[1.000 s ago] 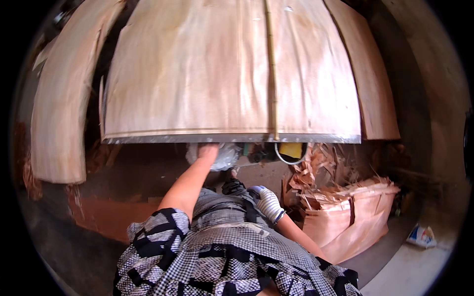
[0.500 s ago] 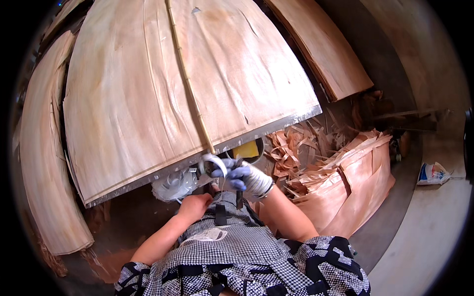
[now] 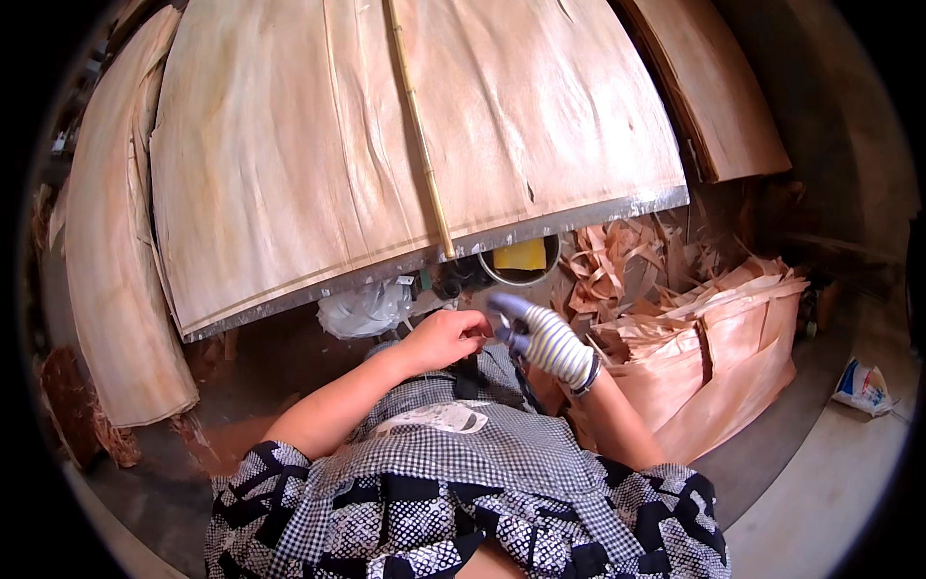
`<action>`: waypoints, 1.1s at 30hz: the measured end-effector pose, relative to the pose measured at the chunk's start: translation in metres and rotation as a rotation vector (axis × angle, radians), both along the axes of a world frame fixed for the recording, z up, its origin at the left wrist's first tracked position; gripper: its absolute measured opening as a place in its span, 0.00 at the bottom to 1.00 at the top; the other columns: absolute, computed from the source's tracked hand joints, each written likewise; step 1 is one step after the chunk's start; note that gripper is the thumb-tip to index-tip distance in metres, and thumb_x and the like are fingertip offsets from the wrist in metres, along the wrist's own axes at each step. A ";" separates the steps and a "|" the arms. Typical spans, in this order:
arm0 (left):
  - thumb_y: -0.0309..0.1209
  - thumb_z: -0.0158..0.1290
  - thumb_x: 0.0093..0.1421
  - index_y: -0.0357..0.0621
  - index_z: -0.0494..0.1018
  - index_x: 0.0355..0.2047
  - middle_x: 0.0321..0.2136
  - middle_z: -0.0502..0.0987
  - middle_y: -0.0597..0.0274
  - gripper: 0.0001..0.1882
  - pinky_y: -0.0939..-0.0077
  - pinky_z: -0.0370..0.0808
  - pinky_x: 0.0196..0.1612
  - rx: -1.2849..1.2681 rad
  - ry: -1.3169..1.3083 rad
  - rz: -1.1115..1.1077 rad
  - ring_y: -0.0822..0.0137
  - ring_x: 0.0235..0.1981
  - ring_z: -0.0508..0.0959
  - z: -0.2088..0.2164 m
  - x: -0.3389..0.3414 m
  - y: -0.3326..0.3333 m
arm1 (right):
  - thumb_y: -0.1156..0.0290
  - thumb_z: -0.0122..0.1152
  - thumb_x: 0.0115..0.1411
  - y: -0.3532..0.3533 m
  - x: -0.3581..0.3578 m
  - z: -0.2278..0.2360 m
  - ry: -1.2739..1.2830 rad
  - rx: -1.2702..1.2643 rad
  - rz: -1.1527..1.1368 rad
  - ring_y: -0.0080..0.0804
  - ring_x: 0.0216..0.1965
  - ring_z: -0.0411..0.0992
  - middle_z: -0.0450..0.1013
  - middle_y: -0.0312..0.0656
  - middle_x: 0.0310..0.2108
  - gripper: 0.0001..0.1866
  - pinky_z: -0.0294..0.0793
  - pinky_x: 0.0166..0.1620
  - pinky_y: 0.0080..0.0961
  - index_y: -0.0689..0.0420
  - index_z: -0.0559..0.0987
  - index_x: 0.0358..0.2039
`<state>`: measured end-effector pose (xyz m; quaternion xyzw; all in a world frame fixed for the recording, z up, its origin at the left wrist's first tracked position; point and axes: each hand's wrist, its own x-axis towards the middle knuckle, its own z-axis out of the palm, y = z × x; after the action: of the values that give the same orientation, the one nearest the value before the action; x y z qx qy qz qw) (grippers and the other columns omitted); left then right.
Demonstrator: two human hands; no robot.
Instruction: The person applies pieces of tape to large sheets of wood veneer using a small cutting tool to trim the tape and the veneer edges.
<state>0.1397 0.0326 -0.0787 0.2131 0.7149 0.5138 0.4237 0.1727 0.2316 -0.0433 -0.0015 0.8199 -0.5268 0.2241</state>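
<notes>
In front of my apron (image 3: 453,454), my bare left hand (image 3: 442,340) is closed, with its fingers curled and their tips drawn together beside the right hand's fingers. What it pinches, if anything, is hidden. My right hand (image 3: 552,345) wears a striped white glove with blue-grey fingers, which are bent toward the left hand and slightly blurred. Something pale shows faintly between them, too smeared to name. Just beyond both hands lies a broad wood veneer sheet (image 3: 289,183) on a metal-edged table (image 3: 608,205). A thin bamboo stick (image 3: 421,145) runs lengthwise over the veneer.
Under the table edge are a clear plastic bag (image 3: 365,309) and a round bucket (image 3: 532,278) with a yellow thing inside. To the right stands a bundle of veneer scraps (image 3: 709,357). More veneer stacks (image 3: 121,251) flank the table. A white packet (image 3: 863,388) lies far right.
The white ring-shaped roll seen earlier in my right hand no longer shows clearly. My left hand has moved up and right, close to the gloved fingers. The whole view has shifted.
</notes>
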 end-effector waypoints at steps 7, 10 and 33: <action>0.35 0.49 0.53 0.44 0.74 0.32 0.21 0.75 0.57 0.10 0.69 0.71 0.27 -0.329 0.174 -0.144 0.62 0.22 0.75 -0.017 -0.008 -0.046 | 0.71 0.58 0.51 0.055 0.007 -0.034 -0.348 0.609 0.241 0.41 0.35 0.72 0.74 0.46 0.33 0.14 0.70 0.38 0.29 0.57 0.75 0.40; 0.37 0.47 0.53 0.44 0.72 0.26 0.23 0.75 0.52 0.10 0.59 0.71 0.29 -0.274 0.394 -0.187 0.50 0.26 0.74 -0.014 -0.004 -0.001 | 0.78 0.54 0.49 0.028 0.014 -0.047 -0.010 0.254 0.204 0.38 0.36 0.72 0.73 0.47 0.36 0.22 0.71 0.39 0.28 0.56 0.71 0.48; 0.31 0.53 0.50 0.40 0.65 0.50 0.39 0.74 0.60 0.25 0.63 0.73 0.38 -0.539 0.471 0.026 0.56 0.36 0.75 -0.119 -0.033 0.073 | 0.68 0.63 0.49 0.061 -0.038 -0.159 -0.628 -0.084 -0.727 0.28 0.21 0.73 0.74 0.43 0.22 0.10 0.69 0.22 0.21 0.61 0.76 0.29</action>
<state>0.1072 0.1052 -0.1979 0.1971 0.9054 0.2491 0.2816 0.1346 0.2925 -0.2022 0.4355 0.6379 -0.5787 0.2618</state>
